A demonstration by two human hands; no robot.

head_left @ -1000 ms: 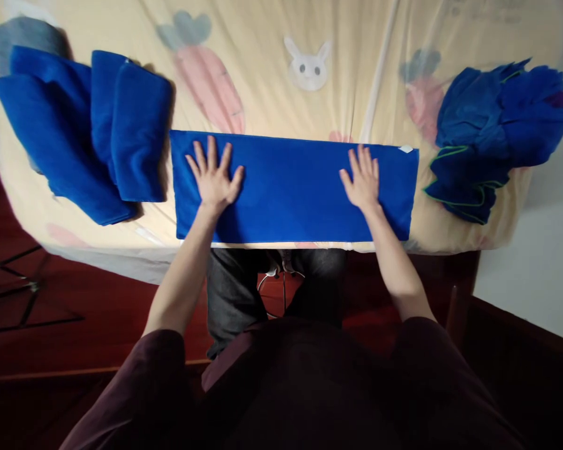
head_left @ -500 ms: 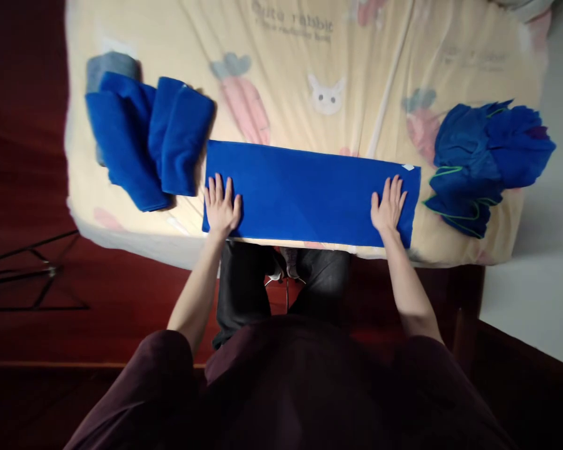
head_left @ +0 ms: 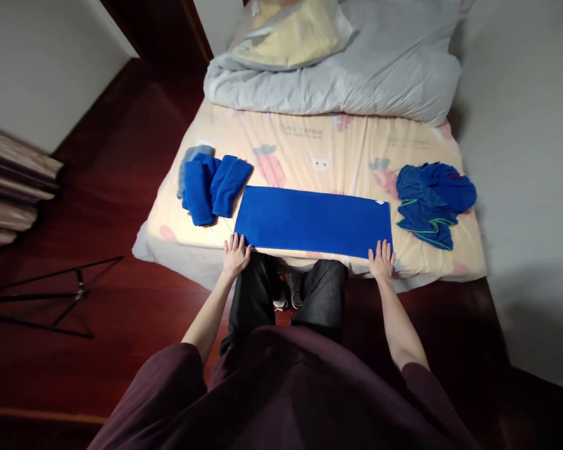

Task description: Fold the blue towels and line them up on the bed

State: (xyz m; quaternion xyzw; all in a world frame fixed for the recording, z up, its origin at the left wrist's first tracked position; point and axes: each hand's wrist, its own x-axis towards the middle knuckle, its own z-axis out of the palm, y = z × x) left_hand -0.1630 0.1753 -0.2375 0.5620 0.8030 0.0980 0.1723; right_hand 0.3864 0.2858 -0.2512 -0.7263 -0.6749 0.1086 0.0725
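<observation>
A blue towel (head_left: 314, 219) lies flat as a long rectangle along the front edge of the bed, with a small white tag at its far right corner. My left hand (head_left: 236, 255) rests at the towel's near left corner, fingers stretched out. At the near right corner, my right hand (head_left: 381, 259) lies with its fingers extended too. Left of the towel are folded blue towels (head_left: 231, 184) with a grey cloth (head_left: 199, 150) partly under them. To the right sits a crumpled heap of blue cloths (head_left: 434, 190), some with green edging.
The bed (head_left: 321, 169) has a yellow sheet printed with carrots and a rabbit. A grey quilt (head_left: 385, 81) and a yellow item in clear plastic (head_left: 300, 37) lie at its far end. A black tripod stand (head_left: 70, 300) is on the floor at left; a wall (head_left: 530, 187) borders the right.
My view has tilted up and back, bringing in the quilt and curtain. Both hands have slid from the towel's surface toward me to its near corners. The towel stays flat.
</observation>
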